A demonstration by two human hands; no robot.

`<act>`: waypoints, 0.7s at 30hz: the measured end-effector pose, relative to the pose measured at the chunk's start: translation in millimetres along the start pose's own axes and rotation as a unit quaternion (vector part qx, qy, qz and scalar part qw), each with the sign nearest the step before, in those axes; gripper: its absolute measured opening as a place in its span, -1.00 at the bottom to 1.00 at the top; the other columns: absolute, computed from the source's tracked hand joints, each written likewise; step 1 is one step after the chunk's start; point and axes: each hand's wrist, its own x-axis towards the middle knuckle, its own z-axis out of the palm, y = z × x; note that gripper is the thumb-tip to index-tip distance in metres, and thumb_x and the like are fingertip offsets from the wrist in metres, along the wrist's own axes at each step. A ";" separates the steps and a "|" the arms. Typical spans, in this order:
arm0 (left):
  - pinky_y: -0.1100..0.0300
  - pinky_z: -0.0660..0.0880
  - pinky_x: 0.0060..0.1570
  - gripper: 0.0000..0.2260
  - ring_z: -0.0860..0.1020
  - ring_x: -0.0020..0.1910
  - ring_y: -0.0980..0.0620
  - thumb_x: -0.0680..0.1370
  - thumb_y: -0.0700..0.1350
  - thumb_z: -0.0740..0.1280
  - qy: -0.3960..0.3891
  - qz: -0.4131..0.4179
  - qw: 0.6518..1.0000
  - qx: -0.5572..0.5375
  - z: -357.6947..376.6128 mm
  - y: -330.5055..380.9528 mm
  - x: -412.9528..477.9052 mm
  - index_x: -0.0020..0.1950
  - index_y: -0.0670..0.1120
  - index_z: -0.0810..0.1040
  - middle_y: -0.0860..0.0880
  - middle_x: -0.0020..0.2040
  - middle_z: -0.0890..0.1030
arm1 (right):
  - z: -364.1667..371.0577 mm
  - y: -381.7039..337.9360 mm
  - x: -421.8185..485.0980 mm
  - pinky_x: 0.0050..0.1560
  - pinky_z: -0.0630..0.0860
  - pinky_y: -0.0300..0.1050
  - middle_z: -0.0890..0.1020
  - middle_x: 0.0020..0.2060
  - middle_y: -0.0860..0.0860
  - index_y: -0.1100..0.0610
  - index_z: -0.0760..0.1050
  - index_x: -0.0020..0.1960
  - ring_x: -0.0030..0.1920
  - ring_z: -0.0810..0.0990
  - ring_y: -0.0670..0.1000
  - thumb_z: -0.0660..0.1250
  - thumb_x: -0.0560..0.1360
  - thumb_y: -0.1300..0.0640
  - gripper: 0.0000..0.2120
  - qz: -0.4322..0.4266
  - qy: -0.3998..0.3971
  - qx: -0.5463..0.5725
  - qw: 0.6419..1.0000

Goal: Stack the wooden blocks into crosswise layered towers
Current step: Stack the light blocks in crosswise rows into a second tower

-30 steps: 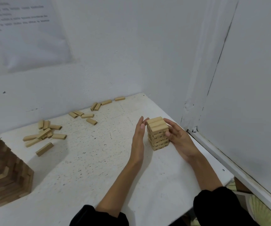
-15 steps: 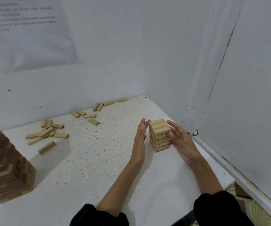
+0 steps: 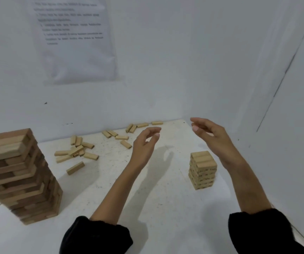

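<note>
— Where are the blocks?
— I see the big tower (image 3: 19, 176) at the tabletop (image 3: 111, 208) left edge and loose blocks (image 3: 76, 153) by the back edge, probably supply. Left hand (image 3: 144, 143) relaxed, empty; small tower (image 3: 202, 169) near the right edge; right hand (image 3: 211, 134) empty too, hovering clear to avoid bumping it.

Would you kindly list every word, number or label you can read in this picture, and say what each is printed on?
Paper sheet on the wall: several printed lines, too blurred to read.
Small block tower: dark marks on the block sides, too small to read.
No other text shows.
</note>
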 end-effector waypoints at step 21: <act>0.07 0.09 0.31 -0.63 0.34 0.29 -0.02 0.53 -0.32 0.17 0.140 -0.044 0.931 0.334 -90.0 -147.7 86.4 0.24 0.00 0.54 0.02 0.24 0.52 | 210.8 118.8 144.4 0.21 0.27 0.02 0.26 0.36 0.09 -0.05 0.27 0.43 0.31 0.22 0.12 0.21 0.57 0.13 -0.56 0.009 0.028 -0.370 0.929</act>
